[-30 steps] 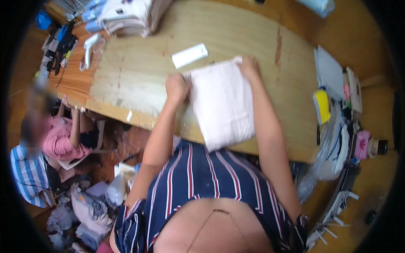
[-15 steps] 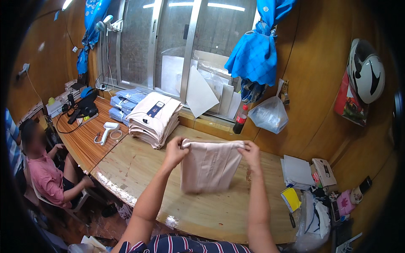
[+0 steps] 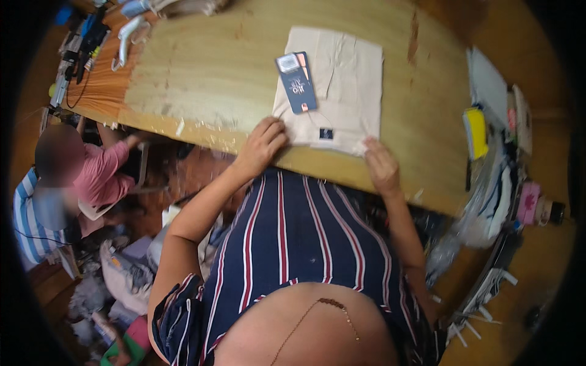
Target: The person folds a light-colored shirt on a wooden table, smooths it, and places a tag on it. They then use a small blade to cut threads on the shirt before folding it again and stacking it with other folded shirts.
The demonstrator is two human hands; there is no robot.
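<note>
A folded cream garment (image 3: 351, 79) lies flat on the wooden table (image 3: 207, 73), close to its near edge. Its exact kind is hard to tell from the folds. Dark blue hang tags (image 3: 299, 88) rest on its left part, tied by a thin string near a small dark label (image 3: 326, 133). My left hand (image 3: 264, 145) is at the garment's near left corner, fingers curled and closed on the edge. At the near right corner, my right hand (image 3: 382, 163) pinches the fabric between thumb and fingers.
At the far left are a white handheld device (image 3: 126, 39) and part of a light cloth stack (image 3: 189, 5). Papers (image 3: 488, 85), a yellow packet (image 3: 474, 134) and plastic bags line the right side. A person in pink (image 3: 107, 168) sits at left, near floor-level cloth piles (image 3: 125, 274).
The garment was held up by its top corners over the table; now it lies flat near the front edge, tags facing up. Both hands came down and closer. The view tilted downward.
</note>
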